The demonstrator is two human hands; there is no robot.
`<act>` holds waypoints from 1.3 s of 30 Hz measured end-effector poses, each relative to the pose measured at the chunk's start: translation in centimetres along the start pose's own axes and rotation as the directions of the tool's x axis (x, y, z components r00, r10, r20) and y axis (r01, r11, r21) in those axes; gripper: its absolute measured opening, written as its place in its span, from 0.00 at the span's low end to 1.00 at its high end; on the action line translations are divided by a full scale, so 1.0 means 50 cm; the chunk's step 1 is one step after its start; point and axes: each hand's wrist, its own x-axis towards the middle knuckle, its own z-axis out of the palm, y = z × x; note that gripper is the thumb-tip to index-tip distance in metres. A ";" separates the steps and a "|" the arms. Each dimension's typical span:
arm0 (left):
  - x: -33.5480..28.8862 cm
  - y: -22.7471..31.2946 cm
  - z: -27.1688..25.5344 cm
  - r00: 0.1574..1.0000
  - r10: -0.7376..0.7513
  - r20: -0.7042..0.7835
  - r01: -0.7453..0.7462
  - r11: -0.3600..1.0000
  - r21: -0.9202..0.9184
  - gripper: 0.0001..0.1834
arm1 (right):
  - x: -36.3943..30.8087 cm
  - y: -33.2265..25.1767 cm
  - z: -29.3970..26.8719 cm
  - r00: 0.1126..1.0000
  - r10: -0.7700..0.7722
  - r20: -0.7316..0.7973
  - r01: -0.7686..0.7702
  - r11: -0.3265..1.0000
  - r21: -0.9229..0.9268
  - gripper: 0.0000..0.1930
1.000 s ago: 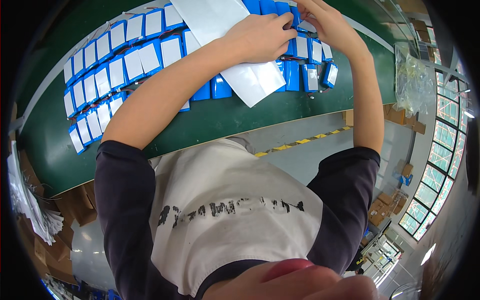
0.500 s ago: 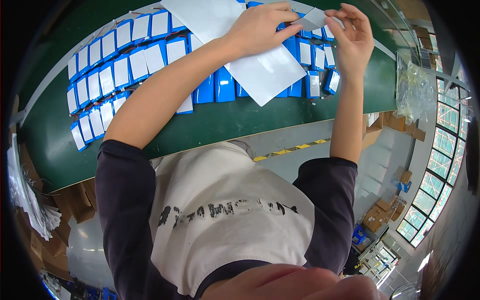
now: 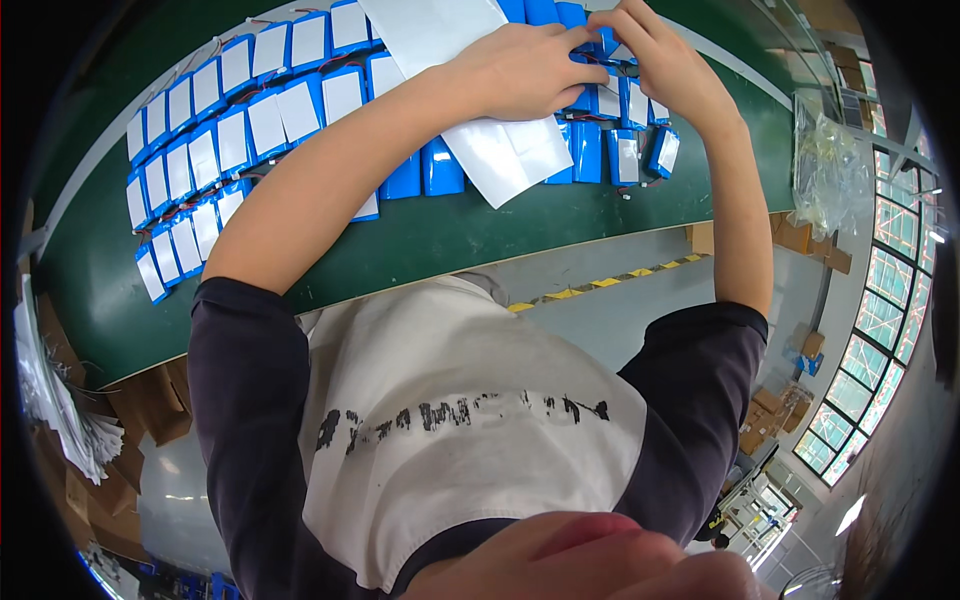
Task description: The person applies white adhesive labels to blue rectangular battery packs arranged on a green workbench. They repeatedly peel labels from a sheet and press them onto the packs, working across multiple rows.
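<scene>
Rows of flat blue battery packs (image 3: 443, 168) lie on the green table, many with a white pad on top. My left hand (image 3: 525, 72) reaches over them from the left, its curled fingers on a glossy white sheet (image 3: 510, 165) that passes under the palm. Its thumb and forefinger point right, close to the packs. My right hand (image 3: 675, 70) bends in from the right, with thumb and fingertips drawn together over a blue pack (image 3: 606, 46) beside the left fingertips. Whatever lies between the right fingertips is too small to make out.
Another part of white sheeting (image 3: 425, 30) covers packs beyond my left wrist. Thin wires with connectors stick out from the packs. A clear plastic bag (image 3: 830, 170) hangs at the table's right end. Cardboard boxes (image 3: 770, 415) stand on the floor at right.
The small white piece stretched between both hands is no longer seen there. My right hand has turned inward and left, down to the packs. The white sheet has shifted left with my left hand.
</scene>
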 end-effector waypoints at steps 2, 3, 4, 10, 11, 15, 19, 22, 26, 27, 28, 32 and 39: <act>-0.001 0.002 0.003 1.000 0.012 0.002 -0.012 0.999 0.039 0.16 | 0.003 0.006 0.009 1.000 -0.004 -0.007 0.004 1.000 0.022 0.26; 0.000 0.005 -0.003 0.999 0.018 0.031 -0.019 1.000 0.024 0.16 | 0.004 0.009 0.014 1.000 -0.005 -0.010 0.005 0.999 0.034 0.26; 0.002 0.006 -0.010 0.998 0.024 0.060 -0.025 1.000 0.009 0.17 | 0.006 0.012 0.018 1.000 0.004 -0.023 -0.003 0.999 0.049 0.26; 0.006 0.002 -0.013 0.997 0.047 0.068 -0.048 0.999 0.016 0.18 | 0.019 0.024 0.026 0.996 0.078 -0.044 -0.071 0.988 0.138 0.25; 0.006 0.001 -0.010 0.997 0.044 0.065 -0.045 0.999 0.015 0.18 | 0.021 0.019 0.014 0.994 0.107 -0.024 -0.102 0.981 0.164 0.25; 0.007 -0.001 0.000 0.998 0.053 0.041 -0.054 0.998 0.021 0.18 | 0.020 0.030 0.028 0.999 0.050 -0.004 -0.049 0.988 0.145 0.25; 0.009 0.004 -0.001 0.997 0.029 0.078 -0.034 0.997 0.064 0.18 | 0.025 0.043 0.039 0.990 0.141 0.021 -0.142 0.958 0.249 0.23; 0.011 0.010 -0.002 0.995 0.017 0.102 -0.026 0.995 0.092 0.19 | 0.019 0.055 0.071 0.985 0.154 -0.074 -0.120 0.932 0.342 0.20; 0.016 0.015 -0.006 0.986 0.010 0.164 -0.023 0.997 0.074 0.19 | 0.003 0.059 0.105 0.941 0.102 -0.321 -0.041 0.981 0.191 0.15; 0.016 0.013 -0.002 0.990 0.018 0.143 -0.029 0.997 0.078 0.19 | 0.001 0.065 0.112 0.918 0.098 -0.384 -0.041 0.987 0.155 0.15; 0.013 0.011 0.002 0.992 0.026 0.122 -0.036 0.996 0.082 0.20 | 0.001 0.069 0.120 0.893 0.093 -0.441 -0.044 0.992 0.120 0.14; 0.003 0.004 0.002 0.996 0.069 0.054 -0.075 0.991 0.113 0.20 | 0.007 0.073 0.130 0.836 0.351 -0.423 -0.225 0.921 0.319 0.14; 0.006 -0.007 -0.023 1.000 -0.016 -0.026 0.012 0.987 -0.159 0.23 | -0.022 0.127 0.168 0.632 0.583 -0.510 -0.037 0.680 0.732 0.11</act>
